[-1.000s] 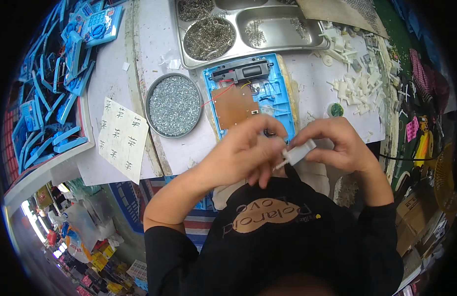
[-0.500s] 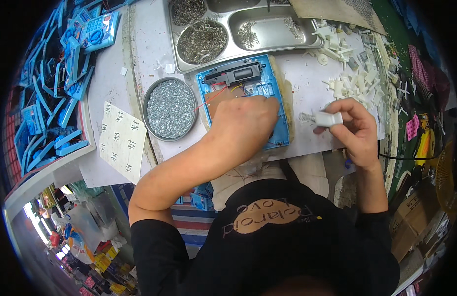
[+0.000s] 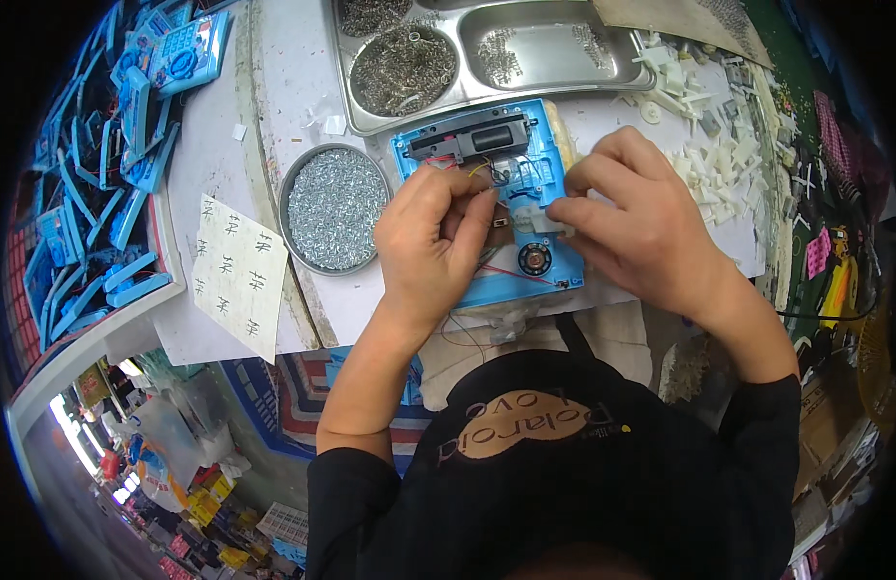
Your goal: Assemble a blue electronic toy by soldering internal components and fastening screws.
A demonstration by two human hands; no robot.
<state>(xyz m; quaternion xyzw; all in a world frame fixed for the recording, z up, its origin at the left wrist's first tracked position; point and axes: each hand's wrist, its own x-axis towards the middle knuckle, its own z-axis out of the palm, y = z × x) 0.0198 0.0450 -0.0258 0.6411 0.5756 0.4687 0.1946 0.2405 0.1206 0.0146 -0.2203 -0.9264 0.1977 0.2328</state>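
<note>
Right hand (image 3: 649, 224) now at the blue case (image 3: 539, 176)

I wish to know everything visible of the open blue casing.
The open blue casing looks plastic and roughly rectangular, lying hollow side up. Inside are a black block along the far edge, thin wires, a round dark part nearer the person, and a whitish piece at the right hand. The left hand partly hides it; its contact is unclear. Pale padding shows along its right edge.
</note>
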